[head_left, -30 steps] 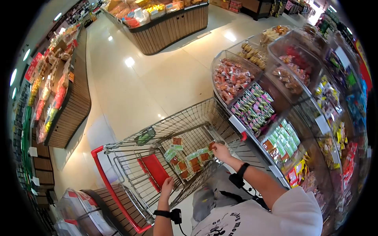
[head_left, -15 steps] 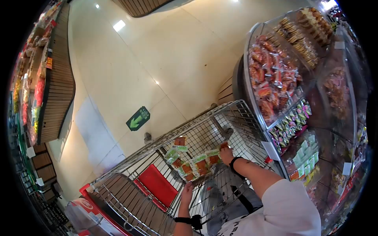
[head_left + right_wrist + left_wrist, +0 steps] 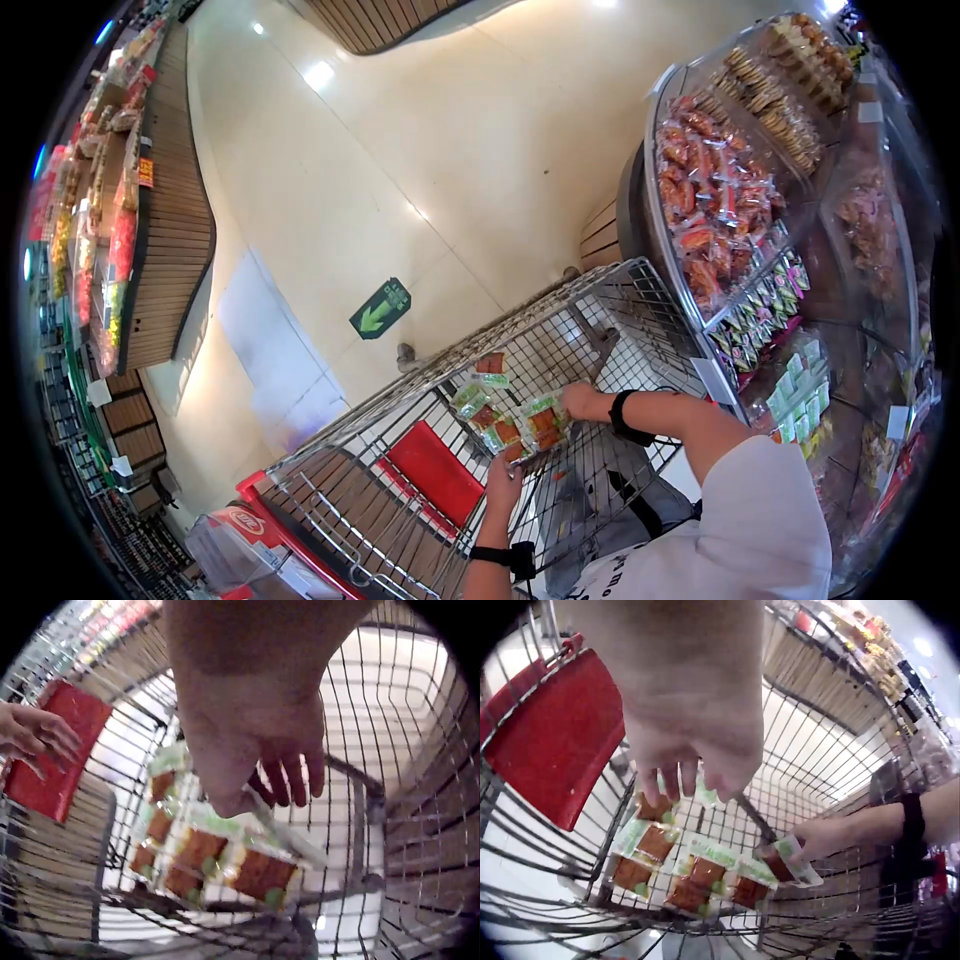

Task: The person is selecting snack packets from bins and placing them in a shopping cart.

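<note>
My right hand (image 3: 578, 400) is low inside the metal shopping cart (image 3: 640, 275), pinching a flat clear-and-green snack packet (image 3: 787, 862) between thumb and fingers. In the right wrist view this packet tilts over the others. Several similar packets with reddish-brown squares (image 3: 259, 874) lie in rows on the wire bottom, some overlapping. My left hand (image 3: 503, 485) hangs over the near side of those rows, beside the red seat flap (image 3: 435, 470). Its fingers (image 3: 56, 739) are spread and loosely bent, holding nothing.
A curved display stand (image 3: 650, 190) with bins of wrapped snacks borders the cart on the right. A green arrow sign (image 3: 380, 308) is on the floor beyond the cart. Wood-slatted display counters (image 3: 165, 250) stand at the left and far side.
The head view has tilted down toward the cart. My right hand has moved left, closer to the laid packets, with its packet. My left hand has shifted from the red flap toward the packets.
</note>
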Action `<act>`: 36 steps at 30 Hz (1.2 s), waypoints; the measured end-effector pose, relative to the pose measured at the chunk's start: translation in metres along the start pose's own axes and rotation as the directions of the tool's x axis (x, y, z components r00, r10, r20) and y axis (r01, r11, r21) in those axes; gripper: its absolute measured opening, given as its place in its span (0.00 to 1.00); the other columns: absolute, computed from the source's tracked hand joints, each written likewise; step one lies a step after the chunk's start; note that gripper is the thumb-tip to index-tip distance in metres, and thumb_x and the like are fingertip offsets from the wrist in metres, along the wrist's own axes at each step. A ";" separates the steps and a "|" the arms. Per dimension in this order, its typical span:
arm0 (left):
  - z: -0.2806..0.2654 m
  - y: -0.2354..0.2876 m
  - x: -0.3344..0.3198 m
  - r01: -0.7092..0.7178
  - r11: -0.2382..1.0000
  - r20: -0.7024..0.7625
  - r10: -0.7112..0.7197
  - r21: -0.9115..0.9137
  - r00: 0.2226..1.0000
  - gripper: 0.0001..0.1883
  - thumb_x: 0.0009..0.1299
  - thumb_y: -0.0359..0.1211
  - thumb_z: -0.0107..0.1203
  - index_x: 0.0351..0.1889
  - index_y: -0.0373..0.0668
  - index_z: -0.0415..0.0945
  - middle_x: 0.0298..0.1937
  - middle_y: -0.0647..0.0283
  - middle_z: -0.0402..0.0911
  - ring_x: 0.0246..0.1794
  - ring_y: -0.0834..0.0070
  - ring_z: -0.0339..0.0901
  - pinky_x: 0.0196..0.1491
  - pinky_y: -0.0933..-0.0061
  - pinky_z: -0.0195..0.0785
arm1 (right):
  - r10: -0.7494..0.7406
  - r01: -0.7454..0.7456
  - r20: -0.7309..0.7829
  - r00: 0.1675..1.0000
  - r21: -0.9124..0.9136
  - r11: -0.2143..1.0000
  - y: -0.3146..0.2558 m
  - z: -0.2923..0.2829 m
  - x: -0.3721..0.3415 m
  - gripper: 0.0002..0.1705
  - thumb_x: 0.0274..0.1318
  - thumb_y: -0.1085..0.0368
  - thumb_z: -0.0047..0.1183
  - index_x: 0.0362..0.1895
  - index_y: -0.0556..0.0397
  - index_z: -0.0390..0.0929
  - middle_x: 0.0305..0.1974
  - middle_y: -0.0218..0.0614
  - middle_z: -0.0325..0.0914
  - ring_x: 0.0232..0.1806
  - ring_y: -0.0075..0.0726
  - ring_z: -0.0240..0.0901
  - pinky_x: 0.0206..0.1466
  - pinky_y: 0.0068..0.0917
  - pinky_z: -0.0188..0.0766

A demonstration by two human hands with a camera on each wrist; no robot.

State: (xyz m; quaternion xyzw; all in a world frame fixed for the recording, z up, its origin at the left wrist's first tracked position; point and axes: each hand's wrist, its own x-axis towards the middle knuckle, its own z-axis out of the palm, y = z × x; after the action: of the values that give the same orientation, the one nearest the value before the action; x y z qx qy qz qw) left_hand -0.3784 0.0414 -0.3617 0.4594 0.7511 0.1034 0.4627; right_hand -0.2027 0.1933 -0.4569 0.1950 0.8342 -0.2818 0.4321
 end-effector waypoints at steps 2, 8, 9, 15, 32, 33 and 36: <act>-0.019 0.024 0.000 -0.229 0.972 -0.142 0.234 0.054 0.962 0.28 0.49 0.31 0.52 0.49 0.36 0.56 0.45 0.48 0.63 0.45 0.55 0.61 0.49 0.65 0.54 | -0.170 0.172 -0.024 0.985 0.172 0.970 -0.013 -0.035 -0.025 0.11 0.39 0.66 0.45 0.33 0.51 0.71 0.27 0.36 0.72 0.29 0.39 0.69 0.29 0.33 0.65; -0.090 0.094 -0.055 -0.028 0.959 0.110 0.061 -0.281 0.992 0.22 0.50 0.36 0.57 0.40 0.34 0.65 0.25 0.59 0.74 0.27 0.72 0.72 0.30 0.76 0.64 | -0.216 0.590 -0.565 0.796 0.647 0.484 -0.083 -0.135 -0.164 0.09 0.45 0.62 0.44 0.30 0.52 0.67 0.21 0.33 0.70 0.21 0.29 0.67 0.25 0.25 0.64; -0.094 0.095 -0.072 -0.050 0.798 0.007 0.068 -0.601 0.998 0.15 0.52 0.33 0.56 0.33 0.35 0.69 0.19 0.66 0.73 0.19 0.83 0.70 0.22 0.84 0.61 | -0.069 0.674 -0.727 0.683 0.590 0.445 -0.096 -0.135 -0.172 0.11 0.49 0.59 0.42 0.31 0.53 0.66 0.21 0.32 0.69 0.22 0.22 0.64 0.25 0.19 0.62; -0.144 0.110 -0.201 -0.328 0.592 -0.320 0.123 -0.736 0.939 0.16 0.55 0.29 0.52 0.40 0.38 0.64 0.32 0.66 0.72 0.30 0.82 0.69 0.33 0.83 0.62 | -0.003 0.655 -0.661 0.750 0.743 0.139 -0.205 -0.113 -0.265 0.14 0.52 0.60 0.38 0.39 0.56 0.64 0.22 0.27 0.67 0.22 0.18 0.63 0.23 0.15 0.60; -0.124 0.070 -0.380 -0.645 0.439 -0.517 0.386 -0.625 0.764 0.21 0.54 0.22 0.50 0.46 0.37 0.59 0.40 0.61 0.68 0.34 0.79 0.68 0.35 0.82 0.63 | 0.088 0.855 -0.919 0.384 0.390 0.341 -0.374 -0.029 -0.380 0.15 0.46 0.68 0.46 0.42 0.55 0.65 0.19 0.22 0.66 0.20 0.11 0.56 0.22 0.12 0.56; -0.121 0.075 -0.374 -0.642 0.461 -0.520 0.377 -0.612 0.766 0.23 0.53 0.22 0.50 0.48 0.37 0.57 0.42 0.60 0.67 0.36 0.78 0.67 0.36 0.81 0.63 | 0.136 0.836 -0.934 0.331 0.357 0.416 -0.372 -0.024 -0.379 0.15 0.45 0.67 0.47 0.41 0.54 0.66 0.17 0.22 0.64 0.18 0.11 0.55 0.20 0.13 0.55; -0.103 0.082 -0.355 -0.666 0.564 -0.485 0.459 -0.488 0.744 0.30 0.55 0.24 0.49 0.54 0.38 0.47 0.49 0.55 0.60 0.47 0.73 0.62 0.43 0.76 0.62 | 0.351 0.734 -0.907 0.231 0.400 0.549 -0.359 -0.012 -0.385 0.12 0.41 0.66 0.50 0.35 0.53 0.69 0.13 0.25 0.62 0.16 0.12 0.54 0.19 0.13 0.54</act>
State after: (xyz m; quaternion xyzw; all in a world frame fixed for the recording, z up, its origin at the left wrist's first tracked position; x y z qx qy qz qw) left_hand -0.3582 -0.1640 -0.0448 0.4707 0.5419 0.5633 0.4092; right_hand -0.2024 -0.1050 -0.0227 0.3652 0.6978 -0.5041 -0.3544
